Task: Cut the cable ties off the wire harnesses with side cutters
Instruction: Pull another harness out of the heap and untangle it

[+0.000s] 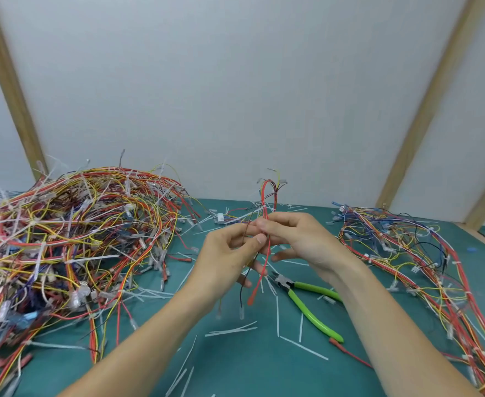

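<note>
Left hand (229, 253), right hand (295, 236) pinch harness (268, 213); cutters (307, 299) on mat.

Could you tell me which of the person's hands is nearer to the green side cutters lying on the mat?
Right. The right hand holds the wire harness almost directly above the side cutters; the left hand grips it further to the left.

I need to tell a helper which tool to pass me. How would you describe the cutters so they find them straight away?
Start at the green mat, between the big wire pile on the left and the smaller pile on the right. The side cutters lie there under the right hand, among white tie offcuts. Bright lime-green handles mark them as the only tool there.
</note>
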Available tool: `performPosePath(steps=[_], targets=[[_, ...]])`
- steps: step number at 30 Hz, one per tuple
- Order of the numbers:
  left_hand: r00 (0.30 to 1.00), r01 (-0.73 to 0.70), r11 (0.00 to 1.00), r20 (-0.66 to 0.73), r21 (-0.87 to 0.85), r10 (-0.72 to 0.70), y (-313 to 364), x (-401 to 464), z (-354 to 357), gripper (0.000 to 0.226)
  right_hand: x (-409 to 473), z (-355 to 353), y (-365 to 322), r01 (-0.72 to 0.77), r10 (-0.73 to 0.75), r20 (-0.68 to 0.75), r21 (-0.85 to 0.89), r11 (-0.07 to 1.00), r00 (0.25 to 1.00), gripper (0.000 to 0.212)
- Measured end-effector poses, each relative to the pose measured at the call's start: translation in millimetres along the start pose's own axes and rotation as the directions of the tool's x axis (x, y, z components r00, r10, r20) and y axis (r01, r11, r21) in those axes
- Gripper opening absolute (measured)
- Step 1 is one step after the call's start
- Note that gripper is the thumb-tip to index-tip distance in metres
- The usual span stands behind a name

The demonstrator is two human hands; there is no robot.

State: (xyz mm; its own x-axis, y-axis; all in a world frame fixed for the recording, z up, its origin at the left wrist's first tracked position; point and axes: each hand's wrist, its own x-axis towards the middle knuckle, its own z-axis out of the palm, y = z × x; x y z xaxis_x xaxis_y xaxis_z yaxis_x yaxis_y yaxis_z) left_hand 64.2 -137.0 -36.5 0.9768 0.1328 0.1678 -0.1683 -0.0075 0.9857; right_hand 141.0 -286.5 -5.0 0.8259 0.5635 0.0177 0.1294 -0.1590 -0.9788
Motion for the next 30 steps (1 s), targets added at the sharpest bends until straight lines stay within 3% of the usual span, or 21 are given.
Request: performPosePath(steps=[2, 7, 12, 15, 17, 18, 20, 22, 25, 30], targets=[[0.999, 0.031, 0.999, 0.017, -0.030, -0.030, -0.1, -1.4, 1.0, 0.013, 0.0, 3.9, -0.2, 0.043, -0.043, -0.065, 0.013, 0.999, 0.997, 0.017], [0.968, 0.170, 0.985, 0.188, -0.006, -0.166, -4.3, 2.2, -4.6, 0.023, 5.0, -7.0, -1.3, 0.131, -0.053, -0.380, 0.181, 0.975, 0.924, 0.011], [0.946, 0.219, 0.970, 0.223, 0.104, -0.237, -8.7, 6.3, -14.1, 0.020, 5.6, -15.7, 0.5, 0.100, -0.035, -0.375, 0.154, 0.983, 0.926, 0.015], [0.952, 0.269, 0.962, 0.139, 0.056, -0.274, -9.1, 13.5, -25.9, 0.048, 1.4, -9.6, -10.0, 0.075, -0.068, -0.273, 0.013, 0.997, 0.960, 0.033], [0.940, 0.339, 0.931, 0.091, -0.138, -0.329, -12.3, 18.4, -31.4, 0.036, -8.2, -7.1, -22.1, 0.116, -0.129, -0.091, -0.132, 0.984, 0.988, 0.039], [0.920, 0.391, 0.889, 0.099, -0.239, -0.379, -13.3, 19.7, -32.6, 0.032, -14.5, -5.3, -28.2, 0.153, -0.141, 0.068, -0.226, 0.962, 0.988, 0.038], [0.873, 0.485, 0.791, 0.163, -0.373, -0.459, -15.5, 21.3, -34.1, 0.049, -27.3, 3.8, -37.3, 0.212, -0.034, 0.420, -0.385, 0.898, 0.907, 0.031], [0.852, 0.521, 0.727, 0.215, -0.447, -0.478, -19.6, 23.4, -36.5, 0.062, -35.0, 18.1, -37.7, 0.228, 0.160, 0.605, -0.512, 0.828, 0.780, 0.026], [0.875, 0.476, 0.792, 0.114, -0.383, -0.471, -22.8, 25.0, -40.8, 0.054, -34.6, 38.0, -27.7, 0.192, 0.353, 0.612, -0.647, 0.738, 0.708, 0.022], [0.935, 0.333, 0.924, -0.060, -0.190, -0.350, -22.6, 24.7, -42.0, 0.030, -31.9, 45.9, -17.7, 0.073, 0.516, 0.511, -0.755, 0.651, 0.688, 0.030]])
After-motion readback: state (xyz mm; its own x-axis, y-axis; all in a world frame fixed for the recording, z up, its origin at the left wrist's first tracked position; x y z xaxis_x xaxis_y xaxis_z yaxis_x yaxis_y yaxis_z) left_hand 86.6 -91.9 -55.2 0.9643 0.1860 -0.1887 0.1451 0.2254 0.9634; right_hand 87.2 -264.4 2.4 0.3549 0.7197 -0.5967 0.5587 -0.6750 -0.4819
